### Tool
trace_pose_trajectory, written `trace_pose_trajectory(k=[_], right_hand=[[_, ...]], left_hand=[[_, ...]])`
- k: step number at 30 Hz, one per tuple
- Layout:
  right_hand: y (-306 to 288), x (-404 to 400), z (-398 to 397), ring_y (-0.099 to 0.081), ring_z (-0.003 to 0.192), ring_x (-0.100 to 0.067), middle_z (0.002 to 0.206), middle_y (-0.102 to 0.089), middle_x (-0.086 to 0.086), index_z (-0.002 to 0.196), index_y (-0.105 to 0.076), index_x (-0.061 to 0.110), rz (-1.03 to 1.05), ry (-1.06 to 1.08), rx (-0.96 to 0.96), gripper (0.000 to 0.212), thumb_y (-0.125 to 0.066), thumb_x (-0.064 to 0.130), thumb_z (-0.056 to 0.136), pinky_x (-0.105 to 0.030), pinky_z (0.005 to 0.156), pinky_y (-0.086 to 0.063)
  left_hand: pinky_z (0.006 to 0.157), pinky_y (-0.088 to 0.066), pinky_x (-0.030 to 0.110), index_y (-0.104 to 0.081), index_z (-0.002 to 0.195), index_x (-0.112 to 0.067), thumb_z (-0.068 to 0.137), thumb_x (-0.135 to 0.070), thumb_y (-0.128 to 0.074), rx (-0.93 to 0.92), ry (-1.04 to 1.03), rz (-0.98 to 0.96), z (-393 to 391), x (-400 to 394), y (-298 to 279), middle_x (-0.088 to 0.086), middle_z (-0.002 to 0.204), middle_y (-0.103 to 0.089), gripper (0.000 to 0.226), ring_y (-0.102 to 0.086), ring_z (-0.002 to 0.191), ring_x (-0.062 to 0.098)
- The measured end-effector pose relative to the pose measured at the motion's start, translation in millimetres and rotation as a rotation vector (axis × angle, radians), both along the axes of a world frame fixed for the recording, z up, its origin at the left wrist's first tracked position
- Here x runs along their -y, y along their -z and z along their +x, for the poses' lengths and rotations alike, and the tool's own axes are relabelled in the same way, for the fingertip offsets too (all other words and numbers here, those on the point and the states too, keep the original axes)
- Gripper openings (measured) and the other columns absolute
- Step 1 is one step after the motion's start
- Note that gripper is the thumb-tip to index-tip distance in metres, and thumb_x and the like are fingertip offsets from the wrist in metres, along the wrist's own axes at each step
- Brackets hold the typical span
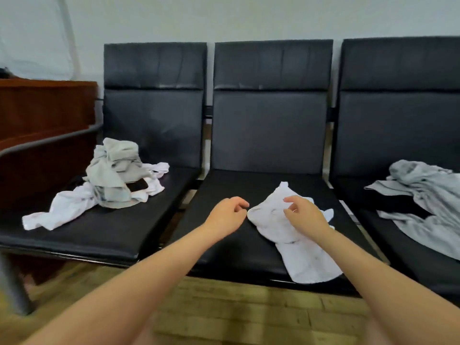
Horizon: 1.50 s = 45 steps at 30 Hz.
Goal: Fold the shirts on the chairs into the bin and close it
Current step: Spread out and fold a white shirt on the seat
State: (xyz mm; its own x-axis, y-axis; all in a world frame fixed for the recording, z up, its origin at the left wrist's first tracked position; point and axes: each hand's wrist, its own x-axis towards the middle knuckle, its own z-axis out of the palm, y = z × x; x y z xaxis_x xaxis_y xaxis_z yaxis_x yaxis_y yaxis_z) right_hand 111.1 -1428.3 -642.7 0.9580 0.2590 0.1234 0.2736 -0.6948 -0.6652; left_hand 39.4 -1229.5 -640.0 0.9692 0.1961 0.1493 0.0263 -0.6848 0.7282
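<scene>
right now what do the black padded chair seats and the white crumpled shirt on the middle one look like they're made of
The black padded chair seats look like leather or vinyl: smooth with a dull sheen, and the backrests show creases. Which of the two, I cannot tell. The white crumpled shirt on the middle seat looks like thin, soft knit fabric, perhaps cotton: matt, limp, with soft folds.

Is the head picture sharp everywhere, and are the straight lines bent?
Head view: the middle is fairly sharp, the white shirt readable; the forearms at the bottom edge are smeared; the armrest rail bows from wide-angle distortion; light is soft, with faint sheen on the chair backs.
</scene>
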Motion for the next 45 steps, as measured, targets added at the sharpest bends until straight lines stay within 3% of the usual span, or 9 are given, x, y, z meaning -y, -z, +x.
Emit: trace_pose_trajectory(k=[9,14,18,22,27,33,38,41,45], right_hand=[[20.5,65.0,40.7,-0.045,0.126,-0.027,0.139,-0.047,-0.009,0.139,-0.046,0.021,-0.152,0.236,-0.008,0.050,-0.059,0.028,0.091,-0.038,0.101,-0.043],[25.0,68.5,52.4,-0.033,0.137,-0.025,0.147,-0.039,-0.006,0.145,-0.039,0.024,-0.241,0.207,-0.028,0.060,-0.062,0.038,0.091,-0.038,0.106,-0.036],[23.3,56.7,58.6,-0.058,0.103,-0.020,0.115,-0.063,-0.006,0.116,-0.065,0.012,-0.107,0.111,-0.073,0.028,-0.062,0.027,0.092,-0.027,0.086,-0.043],[8.9,48.8,49.9,-0.048,0.063,-0.016,0.066,-0.052,-0.007,0.073,-0.061,0.005,0.267,0.014,-0.065,0.027,-0.063,0.026,0.091,-0.028,0.063,-0.041],[-14.9,31.0,42.5,-0.062,0.092,-0.019,0.097,-0.069,-0.007,0.103,-0.070,0.014,0.639,0.118,-0.123,0.022,-0.063,0.032,0.091,-0.035,0.088,-0.053],[-17.5,8.2,31.8,-0.060,0.097,-0.018,0.107,-0.063,-0.003,0.110,-0.065,0.019,0.736,0.135,-0.216,0.020,-0.062,0.027,0.092,-0.029,0.080,-0.053],[-19.5,-12.8,10.0,-0.064,0.102,-0.013,0.111,-0.068,0.002,0.113,-0.070,0.025,0.614,-0.304,-0.214,0.023,-0.052,0.026,0.098,-0.024,0.078,-0.056],[-18.2,-15.8,7.2,-0.068,0.093,-0.008,0.098,-0.074,0.004,0.104,-0.073,0.022,0.400,-0.426,-0.206,0.024,-0.049,0.024,0.099,-0.020,0.075,-0.055],[-0.3,-2.9,32.8,-0.062,0.087,-0.008,0.092,-0.067,0.008,0.102,-0.069,0.022,0.233,-0.111,0.004,0.020,-0.049,0.023,0.099,-0.021,0.075,-0.048]], left_hand=[[0.098,-0.045,0.037,-0.047,0.137,-0.027,0.096,-0.034,-0.048,-0.034,-0.010,0.086,61.6,14.1,42.0,0.007,0.134,-0.048,0.042,-0.050,0.119,0.025],[0.090,-0.049,0.035,-0.047,0.134,-0.030,0.093,-0.035,-0.052,-0.083,0.040,0.165,78.3,17.6,47.6,-0.003,0.124,-0.058,0.042,-0.056,0.111,0.018],[0.085,-0.052,0.026,-0.064,0.115,-0.020,0.092,-0.015,-0.059,0.031,0.101,-0.325,85.1,19.5,37.4,0.002,0.113,-0.066,0.024,-0.062,0.099,0.014],[0.088,-0.050,0.028,-0.067,0.116,-0.016,0.094,-0.012,-0.057,0.173,-0.024,-0.713,81.6,-4.3,10.8,0.004,0.115,-0.067,0.025,-0.063,0.107,0.017],[0.078,-0.051,0.032,-0.066,0.113,-0.017,0.096,-0.011,-0.053,0.244,-0.162,-0.873,63.7,-45.9,-0.4,0.005,0.116,-0.064,0.022,-0.060,0.107,0.021],[0.099,-0.047,0.036,-0.069,0.110,-0.019,0.092,-0.011,-0.055,0.232,-0.354,-0.588,52.2,-65.6,18.7,0.003,0.119,-0.064,0.024,-0.057,0.112,0.021],[0.092,-0.044,0.034,-0.070,0.109,-0.020,0.091,-0.010,-0.051,0.190,-0.392,0.045,40.8,-79.3,31.2,0.006,0.113,-0.060,0.028,-0.055,0.110,0.026],[0.088,-0.043,0.030,-0.068,0.114,-0.020,0.095,-0.014,-0.048,0.264,-0.355,0.055,35.2,-70.5,23.7,0.005,0.112,-0.059,0.028,-0.056,0.103,0.020],[0.077,-0.043,0.023,-0.066,0.109,-0.020,0.097,-0.024,-0.047,0.228,-0.176,-0.011,24.3,-35.1,11.0,-0.006,0.101,-0.064,0.022,-0.059,0.094,0.012]])
